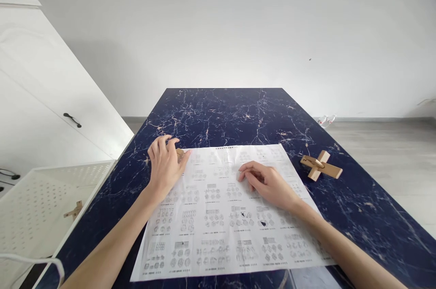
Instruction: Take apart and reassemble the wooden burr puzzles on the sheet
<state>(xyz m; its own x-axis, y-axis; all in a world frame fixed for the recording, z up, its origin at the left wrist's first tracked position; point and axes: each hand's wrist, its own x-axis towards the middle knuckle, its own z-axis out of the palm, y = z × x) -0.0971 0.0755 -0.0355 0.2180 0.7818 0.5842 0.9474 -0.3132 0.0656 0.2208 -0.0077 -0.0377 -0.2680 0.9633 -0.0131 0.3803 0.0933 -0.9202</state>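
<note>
My left hand [164,162] is at the far left corner of a white printed sheet [218,230], its fingers bent but apart. A small wooden piece [179,154] shows between the thumb and the fingers, partly hidden by the hand; the fingers are not visibly closed on it. My right hand [267,184] rests on the right half of the sheet with its fingers loosely curved and nothing visible in them. Rows of small line diagrams cover the sheet. To the right of it lies a cross-shaped wooden puzzle [321,165] of interlocked pieces.
The sheet lies on a dark blue marbled table [225,112]. A white perforated tray [44,198] at the left holds a wooden cross-shaped piece [74,210]. A white cable [34,259] runs at the lower left. Beyond stands a white cabinet [44,75] with a black handle.
</note>
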